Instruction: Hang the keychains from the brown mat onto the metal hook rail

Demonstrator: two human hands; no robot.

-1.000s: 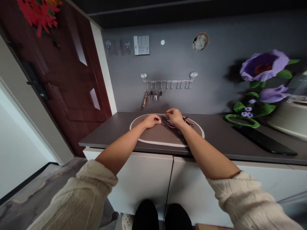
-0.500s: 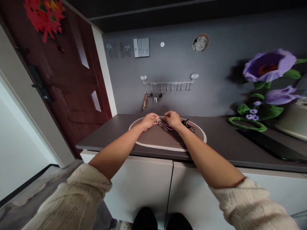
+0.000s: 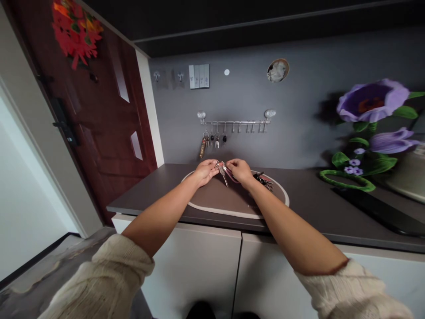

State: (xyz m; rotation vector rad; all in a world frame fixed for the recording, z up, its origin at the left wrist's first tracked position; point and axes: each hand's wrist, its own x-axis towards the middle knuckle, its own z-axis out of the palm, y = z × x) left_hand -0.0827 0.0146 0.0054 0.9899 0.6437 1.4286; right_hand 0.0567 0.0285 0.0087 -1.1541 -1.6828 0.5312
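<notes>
Over the back of a brown oval mat point(image 3: 212, 201) with a pale rim, my two hands meet at a small bunch of keys point(image 3: 224, 175) on a metal ring. My left hand point(image 3: 205, 172) pinches the ring side, fingers closed on it. My right hand point(image 3: 239, 170) is closed on a pinkish strap point(image 3: 231, 176) that joins the ring; its fingertips are partly hidden. A pile of other keys point(image 3: 264, 180), some black-headed, lies on the mat just right of my right wrist.
A hook rail point(image 3: 236, 122) on the grey wall carries several keys and a brown tag point(image 3: 202, 148) at its left end. Purple artificial flowers point(image 3: 372, 104) and a black flat object point(image 3: 375, 210) occupy the counter's right. A dark red door point(image 3: 109, 97) stands left.
The hands have drawn slightly closer together and the keys now hang more steeply between them. The whole scene sits lower in view as the head tilted up.
</notes>
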